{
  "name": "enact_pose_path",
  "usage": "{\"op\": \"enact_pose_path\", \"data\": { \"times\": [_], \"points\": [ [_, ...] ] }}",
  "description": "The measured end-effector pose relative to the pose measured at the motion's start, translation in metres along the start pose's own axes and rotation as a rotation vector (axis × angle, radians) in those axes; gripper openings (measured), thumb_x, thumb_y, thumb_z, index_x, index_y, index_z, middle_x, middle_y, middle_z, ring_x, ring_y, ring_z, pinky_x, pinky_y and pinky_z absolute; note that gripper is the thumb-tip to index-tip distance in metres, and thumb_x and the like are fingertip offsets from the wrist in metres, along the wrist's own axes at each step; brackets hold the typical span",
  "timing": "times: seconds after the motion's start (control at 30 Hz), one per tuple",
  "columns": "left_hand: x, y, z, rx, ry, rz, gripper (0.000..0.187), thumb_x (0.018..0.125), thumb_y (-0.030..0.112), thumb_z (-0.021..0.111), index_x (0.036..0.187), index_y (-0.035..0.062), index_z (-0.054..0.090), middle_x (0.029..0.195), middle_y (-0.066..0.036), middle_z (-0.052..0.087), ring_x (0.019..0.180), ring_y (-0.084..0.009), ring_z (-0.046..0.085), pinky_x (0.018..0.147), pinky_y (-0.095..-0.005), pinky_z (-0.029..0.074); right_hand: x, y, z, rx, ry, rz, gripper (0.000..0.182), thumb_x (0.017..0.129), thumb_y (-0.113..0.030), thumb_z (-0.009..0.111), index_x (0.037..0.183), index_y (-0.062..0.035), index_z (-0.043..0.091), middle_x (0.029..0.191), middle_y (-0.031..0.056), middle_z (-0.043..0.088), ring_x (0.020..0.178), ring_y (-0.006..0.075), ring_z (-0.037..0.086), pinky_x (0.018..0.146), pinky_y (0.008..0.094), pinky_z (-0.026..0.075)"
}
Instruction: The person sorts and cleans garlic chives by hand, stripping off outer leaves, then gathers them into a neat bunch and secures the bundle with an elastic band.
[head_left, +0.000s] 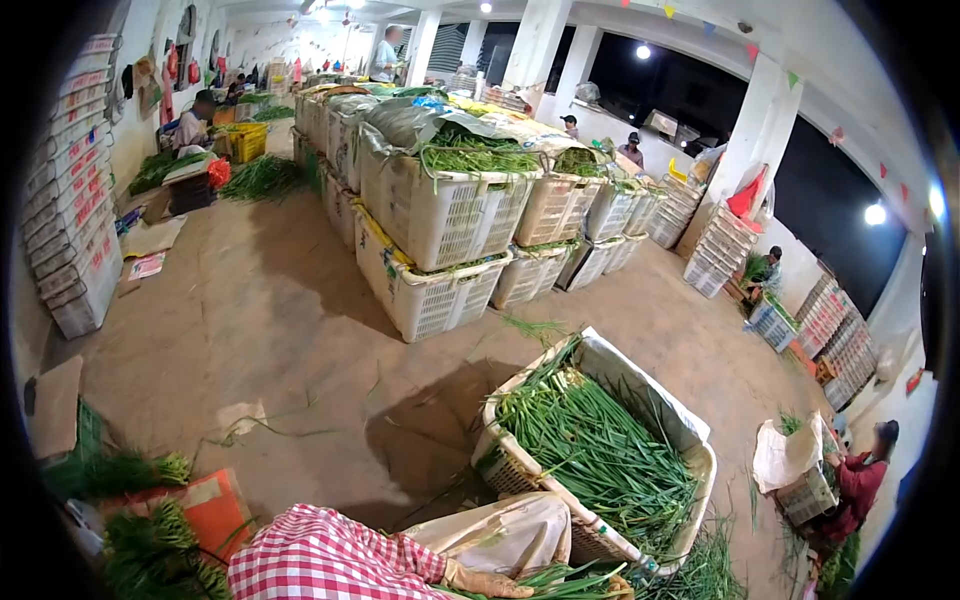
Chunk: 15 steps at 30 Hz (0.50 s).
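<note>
My left hand (488, 582), in a tan glove below a red-and-white checked sleeve (325, 560), is at the bottom edge with its fingers pressed together. Long green chives (570, 578) run out from under it on both sides; the lower part of the grip is cut off by the frame. My right hand is not clearly seen; a small tan shape at the bottom edge cannot be made out. Just beyond, a white plastic crate (705, 480) holds a deep heap of loose chives (600, 450). Pale cloth (510, 530) lies between my arm and the crate.
Stacked crates (450, 215) of greens fill the middle of the floor. Bundled chives (150, 475) lie at lower left beside an orange-red sheet (220, 515). Tall crate stacks (75, 200) line the left wall. A person in dark red (865, 480) sits by another crate (805, 495) at right.
</note>
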<state>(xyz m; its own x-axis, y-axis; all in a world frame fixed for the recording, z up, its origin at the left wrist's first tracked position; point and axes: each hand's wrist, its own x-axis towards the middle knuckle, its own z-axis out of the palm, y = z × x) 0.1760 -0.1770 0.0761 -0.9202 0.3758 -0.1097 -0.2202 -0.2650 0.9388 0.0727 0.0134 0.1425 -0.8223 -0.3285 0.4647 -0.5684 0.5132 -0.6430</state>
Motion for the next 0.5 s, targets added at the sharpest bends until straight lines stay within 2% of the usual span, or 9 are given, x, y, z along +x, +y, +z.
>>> {"op": "enact_pose_path", "data": {
  "times": [0.07, 0.1, 0.17, 0.3, 0.37, 0.4, 0.43, 0.47, 0.5],
  "points": [
    [0.000, 0.001, 0.000, 0.005, 0.003, -0.009, 0.060, 0.096, 0.046, 0.036, 0.136, 0.0006, 0.036, 0.135, -0.006, 0.042, 0.124, -0.0145, 0.037, 0.106, -0.0273, 0.026, -0.003, 0.010, 0.003, 0.033, 0.020, -0.015, 0.022, 0.090, -0.020, 0.053, 0.084, -0.0007, 0.062, 0.064, 0.0141, 0.056, 0.055, 0.0275, 0.048, 0.052, 0.0384, 0.038],
    [0.000, 0.002, -0.001, 0.011, 0.006, -0.012, 0.060, 0.096, 0.046, 0.036, 0.136, 0.0007, 0.036, 0.135, -0.006, 0.042, 0.124, -0.0145, 0.037, 0.106, -0.0273, 0.026, -0.005, 0.016, 0.005, 0.035, 0.029, -0.010, 0.022, 0.090, -0.020, 0.053, 0.084, -0.0007, 0.062, 0.064, 0.0141, 0.056, 0.055, 0.0275, 0.048, 0.052, 0.0384, 0.038],
    [0.001, 0.001, -0.001, 0.015, -0.002, -0.028, 0.060, 0.096, 0.046, 0.036, 0.136, 0.0007, 0.036, 0.135, -0.006, 0.042, 0.123, -0.0146, 0.037, 0.106, -0.0274, 0.026, -0.008, 0.024, 0.006, -0.105, 0.084, -0.097, 0.025, 0.090, -0.016, 0.052, 0.070, -0.0010, 0.054, 0.057, 0.0114, 0.046, 0.051, 0.0236, 0.040, 0.049, 0.0376, 0.032],
    [-0.002, 0.008, 0.001, 0.029, 0.012, -0.015, 0.060, 0.096, 0.046, 0.036, 0.136, 0.0008, 0.036, 0.135, -0.006, 0.042, 0.123, -0.0146, 0.037, 0.106, -0.0275, 0.026, -0.007, 0.001, 0.001, 0.102, 0.084, -0.001, 0.028, 0.089, -0.012, 0.052, 0.064, -0.0025, 0.045, 0.055, 0.0083, 0.041, 0.050, 0.0209, 0.036, 0.048, 0.0362, 0.030],
    [-0.004, 0.009, 0.002, 0.016, 0.012, -0.004, 0.060, 0.096, 0.046, 0.036, 0.136, 0.0009, 0.036, 0.135, -0.006, 0.042, 0.123, -0.0146, 0.037, 0.106, -0.0275, 0.026, -0.005, -0.003, -0.010, 0.292, -0.026, -0.095, 0.026, 0.087, -0.009, 0.053, 0.063, -0.0024, 0.044, 0.052, 0.0054, 0.036, 0.048, 0.0199, 0.033, 0.048, 0.0346, 0.030],
    [-0.007, 0.010, 0.004, 0.006, 0.010, -0.002, 0.060, 0.096, 0.046, 0.036, 0.136, 0.0009, 0.036, 0.135, -0.006, 0.043, 0.123, -0.0146, 0.037, 0.106, -0.0276, 0.026, -0.002, -0.015, -0.017, 0.285, -0.077, -0.053, 0.021, 0.085, -0.008, 0.054, 0.066, 0.0020, 0.052, 0.052, 0.0061, 0.044, 0.049, 0.0207, 0.040, 0.049, 0.0330, 0.034],
    [-0.012, 0.012, 0.010, -0.010, 0.012, -0.010, 0.060, 0.096, 0.046, 0.036, 0.136, 0.0009, 0.036, 0.135, -0.006, 0.043, 0.123, -0.0147, 0.037, 0.106, -0.0276, 0.027, 0.012, 0.011, -0.007, -0.219, -0.251, -0.115, 0.017, 0.070, -0.019, 0.070, 0.060, -0.0085, 0.061, 0.071, 0.0097, 0.060, 0.065, 0.0303, 0.055, 0.062, 0.0395, 0.043],
    [-0.017, 0.016, 0.012, -0.028, 0.021, -0.016, 0.061, 0.096, 0.046, 0.036, 0.136, 0.0009, 0.036, 0.135, -0.006, 0.043, 0.123, -0.0147, 0.037, 0.106, -0.0276, 0.027, 0.006, 0.036, -0.004, -0.241, -0.135, -0.406, 0.016, 0.070, -0.017, 0.069, 0.060, -0.0125, 0.058, 0.068, 0.0090, 0.057, 0.068, 0.0308, 0.054, 0.061, 0.0406, 0.040],
    [-0.022, 0.022, 0.014, -0.041, 0.036, -0.026, 0.061, 0.096, 0.047, 0.036, 0.136, 0.0010, 0.036, 0.134, -0.006, 0.043, 0.123, -0.0147, 0.037, 0.106, -0.0276, 0.027, 0.017, 0.014, -0.015, -0.426, -0.270, -0.493, 0.012, 0.071, -0.014, 0.067, 0.063, -0.0142, 0.059, 0.064, 0.0078, 0.054, 0.065, 0.0280, 0.053, 0.061, 0.0423, 0.040]
  ]
}}
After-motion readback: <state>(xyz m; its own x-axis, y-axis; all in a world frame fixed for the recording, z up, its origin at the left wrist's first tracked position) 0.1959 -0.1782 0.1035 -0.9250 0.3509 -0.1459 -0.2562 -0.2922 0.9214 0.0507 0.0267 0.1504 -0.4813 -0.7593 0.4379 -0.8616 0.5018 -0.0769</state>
